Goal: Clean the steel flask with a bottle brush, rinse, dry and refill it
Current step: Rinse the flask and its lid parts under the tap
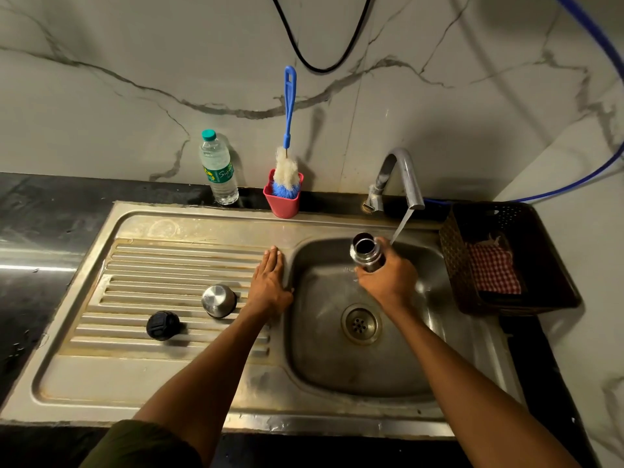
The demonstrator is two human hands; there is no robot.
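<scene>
My right hand (388, 275) grips the steel flask (366, 253) upright over the sink basin (337, 366), its open mouth just left of the water stream (401, 226) running from the tap (401, 173). My left hand (270, 282) rests flat on the steel drainboard (152, 265) beside the basin's edge. The flask's steel cup (218, 300) and its black stopper (162, 325) lie on the drainboard. A blue-handled bottle brush (287, 157) stands bristles down in a pink holder (283, 201) at the back.
A plastic water bottle (217, 168) with a green cap stands on the black counter by the wall. A dark basket (506, 261) holding a red checked cloth (493, 268) sits right of the sink. A blue hose and a black cable hang along the marble wall.
</scene>
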